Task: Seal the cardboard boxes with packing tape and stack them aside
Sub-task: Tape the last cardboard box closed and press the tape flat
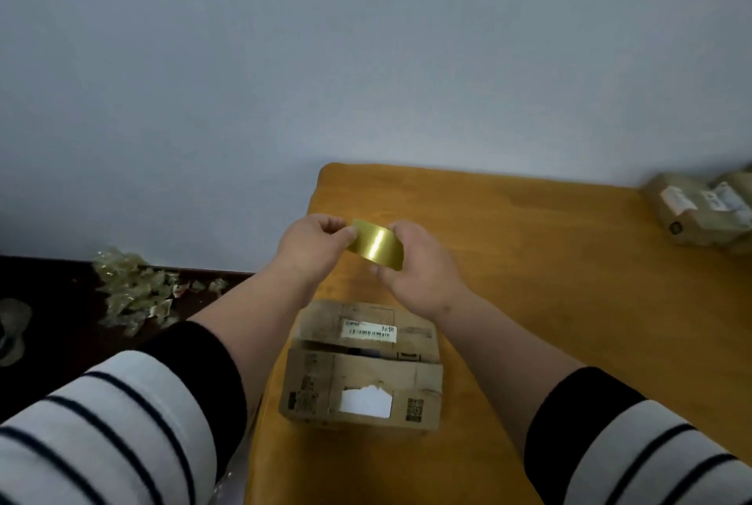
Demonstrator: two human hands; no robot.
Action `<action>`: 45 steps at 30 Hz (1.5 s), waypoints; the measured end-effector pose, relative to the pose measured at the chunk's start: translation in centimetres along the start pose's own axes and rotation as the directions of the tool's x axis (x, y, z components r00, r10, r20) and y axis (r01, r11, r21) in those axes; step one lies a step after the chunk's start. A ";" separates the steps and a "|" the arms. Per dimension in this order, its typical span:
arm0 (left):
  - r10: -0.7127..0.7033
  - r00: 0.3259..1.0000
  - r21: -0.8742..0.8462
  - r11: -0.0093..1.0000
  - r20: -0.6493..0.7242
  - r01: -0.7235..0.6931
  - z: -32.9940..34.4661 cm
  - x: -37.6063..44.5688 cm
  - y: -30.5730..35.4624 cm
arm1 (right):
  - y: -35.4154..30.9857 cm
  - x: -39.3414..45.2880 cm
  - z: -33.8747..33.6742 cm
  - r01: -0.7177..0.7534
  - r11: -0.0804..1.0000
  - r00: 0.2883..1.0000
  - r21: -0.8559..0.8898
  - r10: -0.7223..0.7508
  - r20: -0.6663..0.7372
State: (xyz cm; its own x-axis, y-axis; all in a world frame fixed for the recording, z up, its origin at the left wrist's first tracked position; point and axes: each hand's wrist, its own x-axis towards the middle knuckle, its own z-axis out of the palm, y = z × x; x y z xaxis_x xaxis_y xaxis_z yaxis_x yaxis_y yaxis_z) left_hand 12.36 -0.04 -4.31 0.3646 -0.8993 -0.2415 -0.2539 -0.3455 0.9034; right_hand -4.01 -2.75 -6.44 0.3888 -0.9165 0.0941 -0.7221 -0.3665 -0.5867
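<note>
A worn cardboard box (362,378) with shipping labels lies on the orange wooden table (529,260) near its left edge, a dark gap showing between its top flaps. Above the box I hold a yellowish roll of packing tape (376,245). My right hand (419,268) grips the roll from the right. My left hand (315,244) pinches the tape's left end between thumb and fingers. Most of the roll is hidden behind my right hand.
Several taped boxes (704,211) are piled at the table's far right edge. A heap of crumpled tape scraps (134,289) lies on the dark floor to the left, by the pale wall. A shoe (12,329) sits at the far left.
</note>
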 end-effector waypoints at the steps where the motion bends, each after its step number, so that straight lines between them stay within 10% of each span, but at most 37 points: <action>1: 0.008 1.000 -0.007 1.000 -0.011 -0.008 -0.3 -0.4 -0.1 | -0.5 -0.6 -0.1 0.005 1.000 1.000 -0.002 -0.005 -0.017; 13: 0.150 0.988 0.224 0.964 -0.019 -0.142 -3.5 -5.8 0.1 | -5.7 -7.7 -1.1 0.008 1.000 0.998 -0.026 -0.009 -0.058; 24: -0.181 0.981 -0.399 0.897 0.066 0.192 -4.1 -10.3 2.5 | -4.7 -11.6 -6.6 -0.117 0.972 0.992 0.205 0.105 0.068; 37: -0.226 0.961 -0.461 0.844 0.158 0.274 3.6 -15.9 3.4 | 2.3 -16.6 -12.6 -0.129 0.964 0.991 0.233 0.116 0.067; 45: -0.306 0.912 -0.754 0.521 0.272 0.400 5.5 -17.5 3.2 | 3.4 -16.8 -15.3 -0.007 0.993 0.998 0.115 0.000 0.059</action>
State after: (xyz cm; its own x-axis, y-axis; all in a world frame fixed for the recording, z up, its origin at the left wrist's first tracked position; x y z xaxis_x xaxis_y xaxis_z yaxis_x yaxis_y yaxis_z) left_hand 0.24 13.11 0.84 0.1665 -0.7874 -0.5935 0.6890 -0.3377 0.6413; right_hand -21.76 8.90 2.30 0.4218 -0.9055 0.0465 -0.6539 -0.3393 -0.6762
